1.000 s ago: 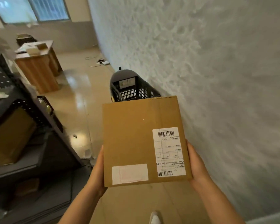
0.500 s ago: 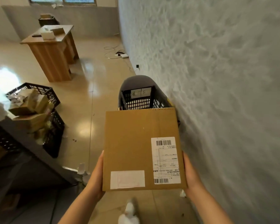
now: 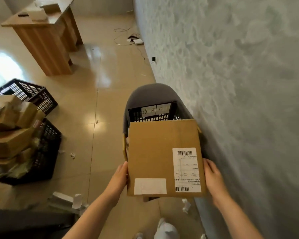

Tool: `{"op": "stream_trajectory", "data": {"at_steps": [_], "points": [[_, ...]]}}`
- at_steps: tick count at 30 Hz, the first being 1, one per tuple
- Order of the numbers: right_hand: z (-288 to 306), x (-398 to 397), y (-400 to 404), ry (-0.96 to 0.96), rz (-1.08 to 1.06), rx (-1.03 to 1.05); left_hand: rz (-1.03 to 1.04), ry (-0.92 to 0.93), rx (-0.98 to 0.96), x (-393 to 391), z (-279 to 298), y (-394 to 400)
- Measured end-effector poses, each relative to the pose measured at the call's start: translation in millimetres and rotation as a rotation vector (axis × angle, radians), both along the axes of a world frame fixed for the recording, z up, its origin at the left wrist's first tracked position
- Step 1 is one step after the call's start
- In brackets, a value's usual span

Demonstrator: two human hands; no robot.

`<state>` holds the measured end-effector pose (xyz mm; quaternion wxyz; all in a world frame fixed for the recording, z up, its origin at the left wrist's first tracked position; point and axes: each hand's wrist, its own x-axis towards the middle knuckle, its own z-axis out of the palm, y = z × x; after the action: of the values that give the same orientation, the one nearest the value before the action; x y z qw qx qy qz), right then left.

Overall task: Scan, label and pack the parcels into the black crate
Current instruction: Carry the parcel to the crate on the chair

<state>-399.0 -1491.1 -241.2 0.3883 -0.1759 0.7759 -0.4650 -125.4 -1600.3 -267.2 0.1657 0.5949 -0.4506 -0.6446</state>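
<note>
A flat brown cardboard parcel (image 3: 154, 152) with a white barcode label at its right and a blank white sticker at its lower left is carried between both hands. My left hand (image 3: 120, 176) presses its left edge and my right hand (image 3: 212, 176) presses its right edge; the fingers go under the box and are hidden. Just beyond and below the parcel stands the black crate (image 3: 152, 112) with a handwritten paper sign, resting on a grey chair (image 3: 145, 92) against the wall. The parcel covers most of the crate's opening.
A grey textured wall (image 3: 231, 83) runs along the right. Two black crates (image 3: 45, 144) heaped with cardboard parcels stand on the floor at left. A wooden desk (image 3: 47, 40) is at the back, cables lie by the wall, and paper scraps litter the floor.
I have walked closer to the crate on the chair, and the view has tilted down. The parcel stays held between both hands and now hangs over the crate's near side.
</note>
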Motion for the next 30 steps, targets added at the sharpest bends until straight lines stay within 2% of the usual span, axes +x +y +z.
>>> {"op": "stream_trajectory", "data": {"at_steps": [2, 9, 12, 15, 21, 26, 30], "points": [[-13, -26, -38, 0.024, 0.043, 0.031, 0.040, -0.002, 0.009, -28, -7, -32], [-74, -91, -162, -0.097, 0.314, 0.151, 0.123, -0.145, 0.051, -128, -69, -118], [-113, -122, -206, -0.168, 0.408, 0.287, 0.134, -0.225, 0.042, -156, -100, -144], [-152, -131, -236, -0.145, 0.491, 0.397, 0.179, -0.326, 0.069, -167, -135, -165], [-230, -125, -279, -0.008, 0.472, 0.453, 0.170, -0.479, 0.155, -184, -205, -209], [-294, -122, -290, -0.074, 0.496, 0.440, 0.254, -0.496, 0.216, -189, -262, -222], [-320, -121, -292, -0.113, 0.419, 0.422, 0.220, -0.569, 0.213, -197, -281, -215]]}}
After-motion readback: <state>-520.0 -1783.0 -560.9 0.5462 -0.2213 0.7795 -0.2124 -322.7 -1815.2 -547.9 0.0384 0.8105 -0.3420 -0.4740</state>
